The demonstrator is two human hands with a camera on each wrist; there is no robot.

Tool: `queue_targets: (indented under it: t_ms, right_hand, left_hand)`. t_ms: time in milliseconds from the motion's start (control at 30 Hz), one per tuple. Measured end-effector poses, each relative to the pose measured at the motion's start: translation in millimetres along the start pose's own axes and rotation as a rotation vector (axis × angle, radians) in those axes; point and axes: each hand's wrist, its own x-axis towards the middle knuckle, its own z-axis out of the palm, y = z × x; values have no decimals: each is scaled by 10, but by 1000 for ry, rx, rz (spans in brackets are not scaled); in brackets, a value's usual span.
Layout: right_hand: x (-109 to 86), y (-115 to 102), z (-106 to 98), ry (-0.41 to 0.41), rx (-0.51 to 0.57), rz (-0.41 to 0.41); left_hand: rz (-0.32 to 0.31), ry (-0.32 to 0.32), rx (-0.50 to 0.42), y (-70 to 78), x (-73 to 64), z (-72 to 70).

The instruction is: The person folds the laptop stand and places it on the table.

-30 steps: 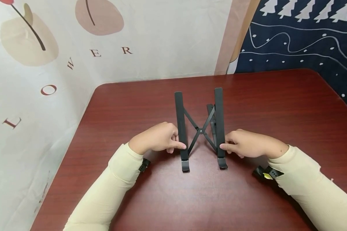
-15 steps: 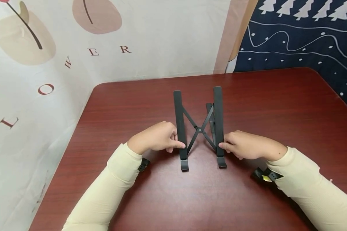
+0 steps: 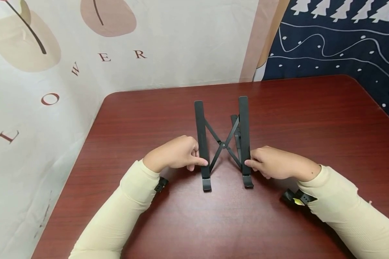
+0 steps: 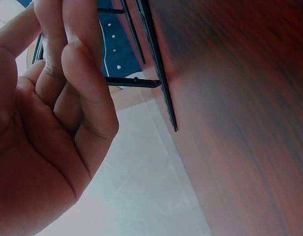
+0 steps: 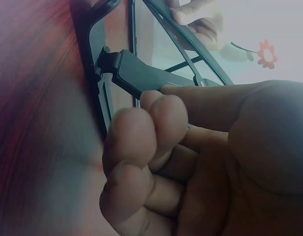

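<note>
Tabletop (image 3: 227, 223); black stand (image 3: 224, 145) between hands (image 3: 177, 153) (image 3: 276, 162).

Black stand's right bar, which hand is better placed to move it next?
Likely right: the right hand pinches the right bar near its lower end, while the left hand holds the opposite bar.

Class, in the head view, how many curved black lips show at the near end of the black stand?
2: one curved black lip ending the flat black bar the left hand grips, the other lip ending the bar the right hand grips.
</note>
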Motion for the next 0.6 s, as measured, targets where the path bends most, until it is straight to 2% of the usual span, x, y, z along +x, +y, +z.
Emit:
queue_targets:
  t_ms: [333, 600]
  right_hand:
    - [-3, -3, 13, 17, -3, 10]
    - [2, -8, 20, 23, 1, -18]
  left_hand:
    - [-4, 4, 3, 35, -5, -10]
    - [-13, -3, -13, 31, -20, -3]
